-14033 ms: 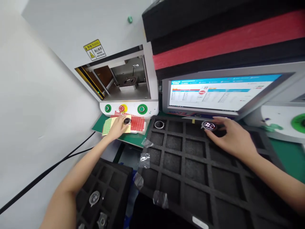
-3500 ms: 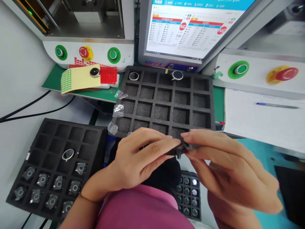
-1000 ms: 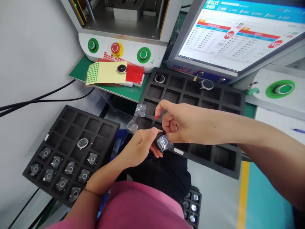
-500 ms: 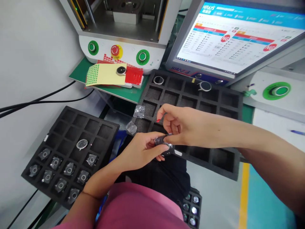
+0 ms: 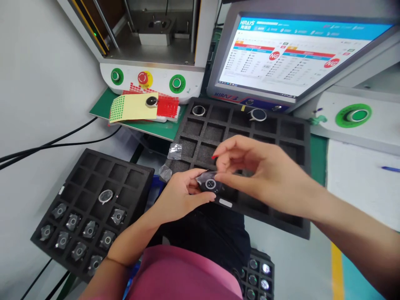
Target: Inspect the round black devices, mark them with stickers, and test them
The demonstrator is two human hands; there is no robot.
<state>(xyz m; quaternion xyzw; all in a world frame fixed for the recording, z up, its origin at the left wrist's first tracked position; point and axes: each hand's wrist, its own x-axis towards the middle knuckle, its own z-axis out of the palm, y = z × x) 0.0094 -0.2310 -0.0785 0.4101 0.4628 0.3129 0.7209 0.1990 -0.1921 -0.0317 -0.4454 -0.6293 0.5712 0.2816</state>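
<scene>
While held over near edge of black foam tray (image 5: 290, 137), round black part (image 5: 210, 184) sits between both hands: left hand (image 5: 178, 199) grip clamped on part; right hand (image 5: 265, 173) fingertips pinched at its top edge.

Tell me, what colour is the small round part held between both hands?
The round part is black with small silvery contacts, shown in the head view.

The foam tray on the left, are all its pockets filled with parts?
No. The left foam tray has parts only in its nearer rows; the pockets of its far rows lie bare.
</scene>
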